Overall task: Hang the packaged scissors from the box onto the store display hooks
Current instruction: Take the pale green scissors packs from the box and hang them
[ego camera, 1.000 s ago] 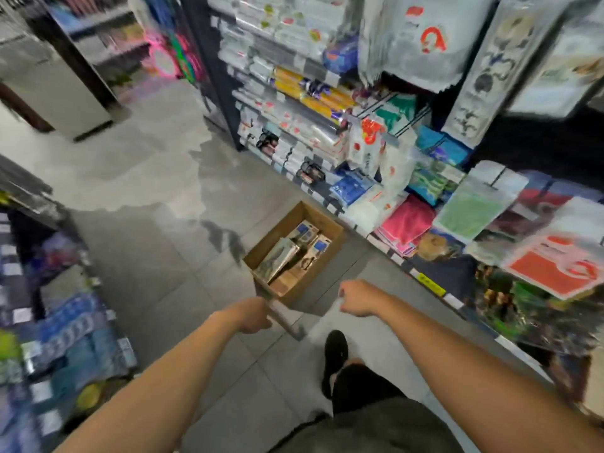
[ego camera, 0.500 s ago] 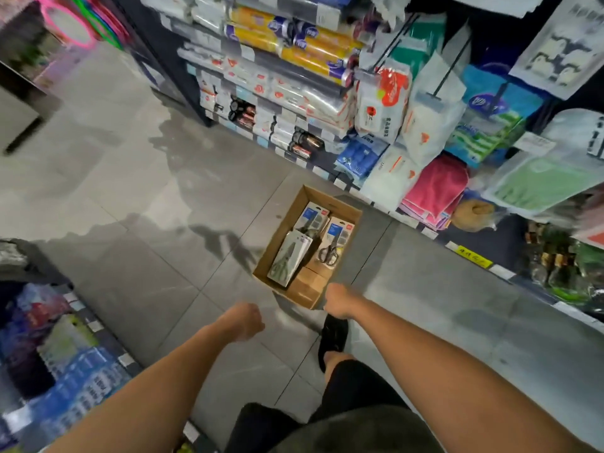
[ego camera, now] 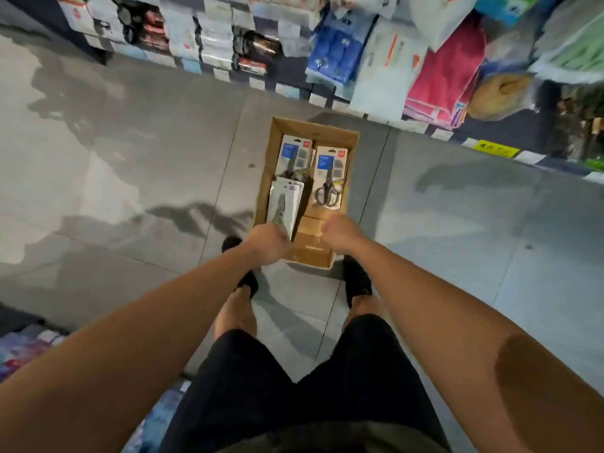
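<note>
Sitting on grey floor tiles (ego camera: 130, 158) before the far shelves (ego camera: 228, 37), the cardboard box (ego camera: 354, 138) holds the packaged scissors (ego camera: 328, 178). The left hand (ego camera: 269, 245) curls round the near end of one pack (ego camera: 283, 204); the right hand (ego camera: 341, 235) hovers fisted, empty, over the box.

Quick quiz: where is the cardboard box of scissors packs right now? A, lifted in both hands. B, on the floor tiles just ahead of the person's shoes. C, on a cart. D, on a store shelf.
B: the open cardboard box sits on the grey floor just beyond the black shoes, with the left hand and right hand over its near end.
</note>
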`<state>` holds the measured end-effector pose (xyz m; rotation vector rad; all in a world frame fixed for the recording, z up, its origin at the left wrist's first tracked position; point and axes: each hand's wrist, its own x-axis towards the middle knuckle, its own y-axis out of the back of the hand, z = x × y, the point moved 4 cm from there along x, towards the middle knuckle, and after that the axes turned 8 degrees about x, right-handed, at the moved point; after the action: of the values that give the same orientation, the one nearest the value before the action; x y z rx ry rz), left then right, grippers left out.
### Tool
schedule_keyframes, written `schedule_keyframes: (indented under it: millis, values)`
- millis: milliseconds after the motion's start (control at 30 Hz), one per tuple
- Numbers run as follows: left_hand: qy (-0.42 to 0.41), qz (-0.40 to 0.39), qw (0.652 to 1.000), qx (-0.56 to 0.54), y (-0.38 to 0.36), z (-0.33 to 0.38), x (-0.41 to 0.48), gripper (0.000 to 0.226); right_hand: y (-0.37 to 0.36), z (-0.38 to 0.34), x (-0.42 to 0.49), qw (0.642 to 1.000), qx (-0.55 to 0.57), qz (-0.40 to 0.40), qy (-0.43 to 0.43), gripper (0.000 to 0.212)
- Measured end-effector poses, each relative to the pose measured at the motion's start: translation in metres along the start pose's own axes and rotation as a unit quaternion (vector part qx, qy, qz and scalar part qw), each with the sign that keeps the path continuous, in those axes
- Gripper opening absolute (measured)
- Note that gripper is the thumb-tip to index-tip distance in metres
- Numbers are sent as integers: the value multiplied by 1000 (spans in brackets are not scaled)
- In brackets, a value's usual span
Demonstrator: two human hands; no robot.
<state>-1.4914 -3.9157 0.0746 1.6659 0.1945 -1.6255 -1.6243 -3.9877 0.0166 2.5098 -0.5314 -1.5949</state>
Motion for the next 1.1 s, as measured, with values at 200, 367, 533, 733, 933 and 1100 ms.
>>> schedule_keyframes:
  millis: [200,367,533,733,933,1100]
  values:
    - [13,-40,999,-26,-38,-56,143,25,-77,34,141,980,158,71,-95,20]
    - [30,-55,995,-73,-86,-107,257,22,-157,59,270,929,319,110,-154,44]
    - [46,-51,988,-138,-129,-134,328,16,-210,80,370,896,385,156,-155,59]
    - [65,-35,981,-180,-149,-141,362,9,-236,96,406,881,386,233,-143,63]
    - [123,4,970,-211,-148,-146,365,28,-246,91,404,845,453,255,-124,47]
    - [169,34,961,-216,-149,-147,361,26,-241,88,400,848,464,191,-171,19]
